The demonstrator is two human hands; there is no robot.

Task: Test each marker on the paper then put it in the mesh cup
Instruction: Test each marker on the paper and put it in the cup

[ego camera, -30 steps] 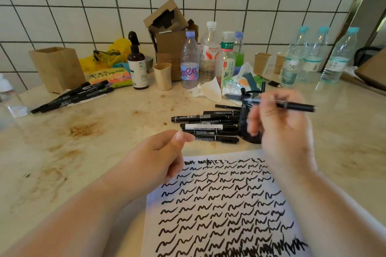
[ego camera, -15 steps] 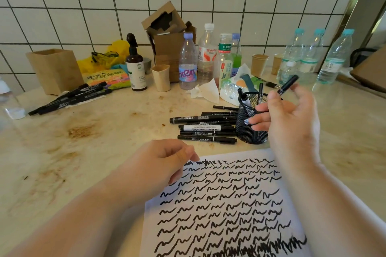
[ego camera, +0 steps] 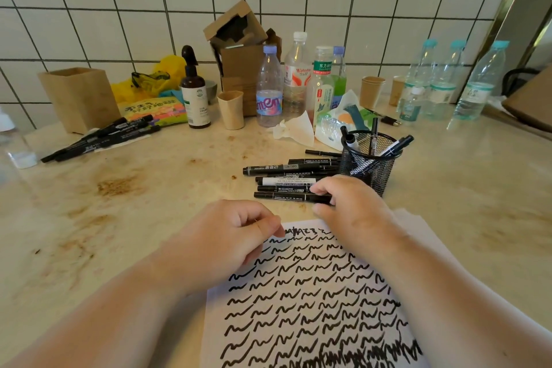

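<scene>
A white paper (ego camera: 397, 227) covered with black test squiggles lies in front of me. Beyond its top edge lies a pile of several black markers (ego camera: 280, 169). My right hand (ego camera: 346, 206) reaches into this pile and pinches the right end of the nearest marker (ego camera: 286, 196), which lies flat on the counter. The black mesh cup (ego camera: 369, 172) stands just right of the pile and holds several markers. My left hand (ego camera: 227, 236) rests at the paper's top left corner, fingers loosely curled, holding nothing.
A second group of black markers (ego camera: 101, 140) lies at the far left by a cardboard holder (ego camera: 79, 98). Plastic bottles (ego camera: 268, 89), a spray bottle (ego camera: 195, 92), paper cups (ego camera: 230, 109), a crumpled tissue (ego camera: 294, 128) and a cardboard box (ego camera: 239, 69) line the tiled wall.
My right hand dropped the marker it carried into the mesh cup, then came down left onto the pile and took hold of the nearest marker. The left hand barely moved.
</scene>
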